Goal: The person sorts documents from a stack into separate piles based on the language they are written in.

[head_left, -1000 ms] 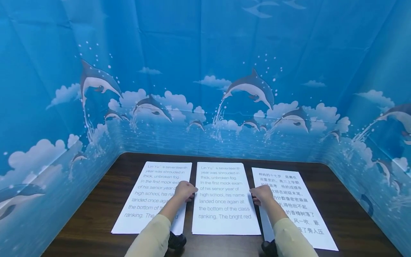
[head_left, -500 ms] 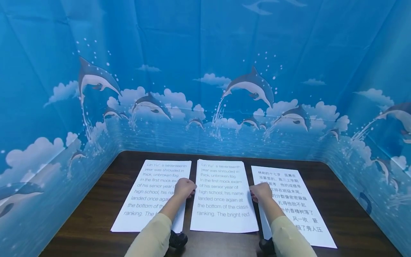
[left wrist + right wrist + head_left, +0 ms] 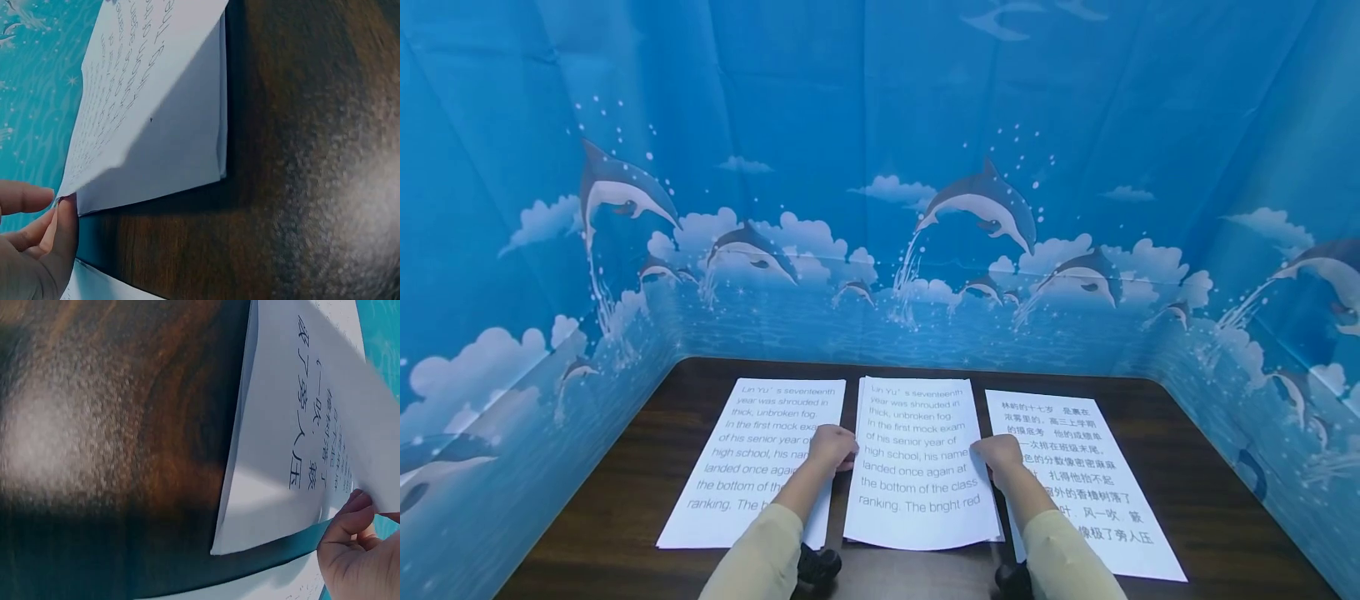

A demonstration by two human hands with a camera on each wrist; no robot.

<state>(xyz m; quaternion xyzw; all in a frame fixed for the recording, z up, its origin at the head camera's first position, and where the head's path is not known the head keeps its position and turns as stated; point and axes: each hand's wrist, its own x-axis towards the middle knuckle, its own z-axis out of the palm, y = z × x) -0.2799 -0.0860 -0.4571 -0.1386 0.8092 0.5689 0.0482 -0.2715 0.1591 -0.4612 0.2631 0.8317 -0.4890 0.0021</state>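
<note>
A printed paper sheet with large English text (image 3: 917, 529) arches over the middle paper stack. My left hand (image 3: 832, 447) pinches its left edge, and my right hand (image 3: 1000, 457) pinches its right edge. Thumb and fingers of the left hand (image 3: 39, 244) close on the edge in the left wrist view, where the rest of the stack (image 3: 181, 140) lies flat below. The right wrist view shows the right hand (image 3: 365, 553) at the lifted sheet (image 3: 381, 437). Beneath it a sheet with Chinese characters (image 3: 269, 500) is uncovered.
Another English-text paper stack (image 3: 722, 500) lies to the left, partly under the left forearm. On the right is a paper with Chinese text (image 3: 1097, 467), partly behind the right arm. A dark wooden table (image 3: 610, 492) bears them, backed by a blue dolphin curtain (image 3: 820, 108).
The top sheet of the middle stack has bowed up, its near edge now curved and shifted off the papers below. My right hand has moved slightly left with the edge; the left hand stays nearly in place.
</note>
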